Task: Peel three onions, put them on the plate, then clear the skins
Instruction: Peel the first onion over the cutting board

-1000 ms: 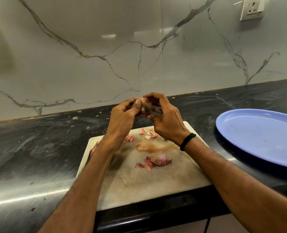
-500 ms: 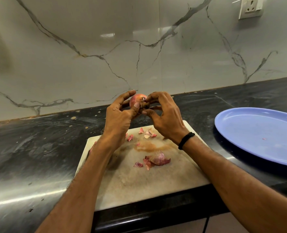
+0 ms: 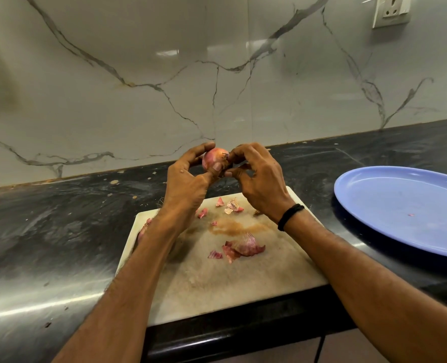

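onion: held above board, 12 o'clock
left hand: grips onion
right hand: pinches onion's end
plate: 3 o'clock
skins: on board

Cutting board on black counter

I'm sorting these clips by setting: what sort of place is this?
Most likely a home kitchen: a dark stone counter below a wall socket, a worn cutting board strewn with onion skins, an onion held above it, and a blue plate alongside.
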